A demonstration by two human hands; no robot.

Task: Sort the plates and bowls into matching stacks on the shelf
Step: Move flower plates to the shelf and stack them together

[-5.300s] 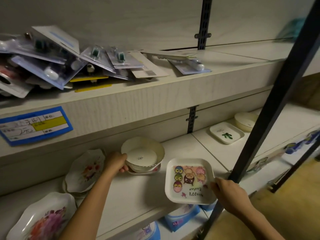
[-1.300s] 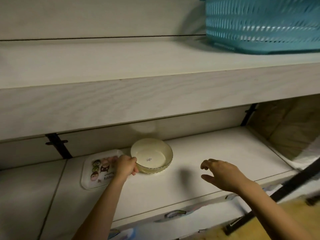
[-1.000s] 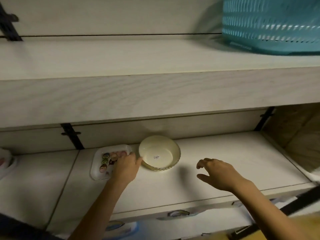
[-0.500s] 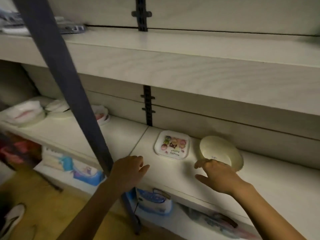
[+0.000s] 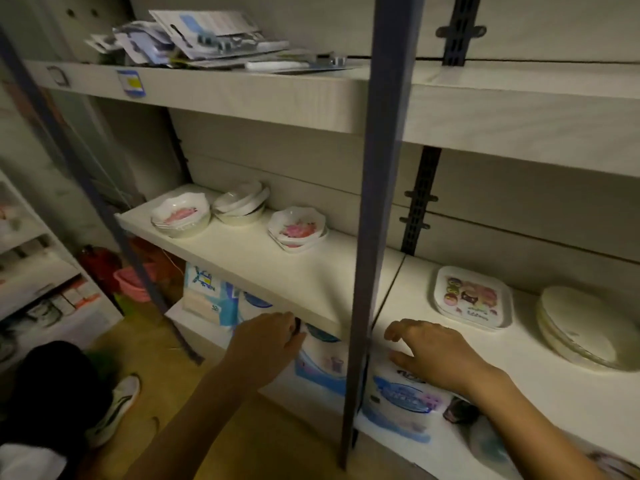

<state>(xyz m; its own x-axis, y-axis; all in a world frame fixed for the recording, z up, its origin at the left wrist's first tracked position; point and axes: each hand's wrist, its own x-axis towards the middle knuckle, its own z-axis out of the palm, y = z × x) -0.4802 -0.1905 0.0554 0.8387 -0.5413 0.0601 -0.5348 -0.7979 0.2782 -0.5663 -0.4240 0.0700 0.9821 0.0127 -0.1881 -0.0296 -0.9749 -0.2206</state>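
Cartoon plate [image 5: 472, 299] and cream bowl [image 5: 585, 336] are set just beside each other at 3 o'clock on the shelf [image 5: 277, 268]. Flowered dishes [image 5: 298, 228] are stacked at 10 o'clock. Nothing is held: left hand [image 5: 266, 344] loosely curled, right hand [image 5: 433, 355] spread. Flowered stacks should probably be merged next and lifted by the rims, clear of the post [image 5: 381, 202].

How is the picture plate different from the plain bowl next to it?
The picture plate is square with rounded corners, but the plain bowl is round. The picture plate has colourful cartoon characters on it, while the plain bowl is cream with only a tiny mark inside. The picture plate is shallow and nearly flat, and the plain bowl is deeper. Both are light-coloured and sit side by side on the same shelf.
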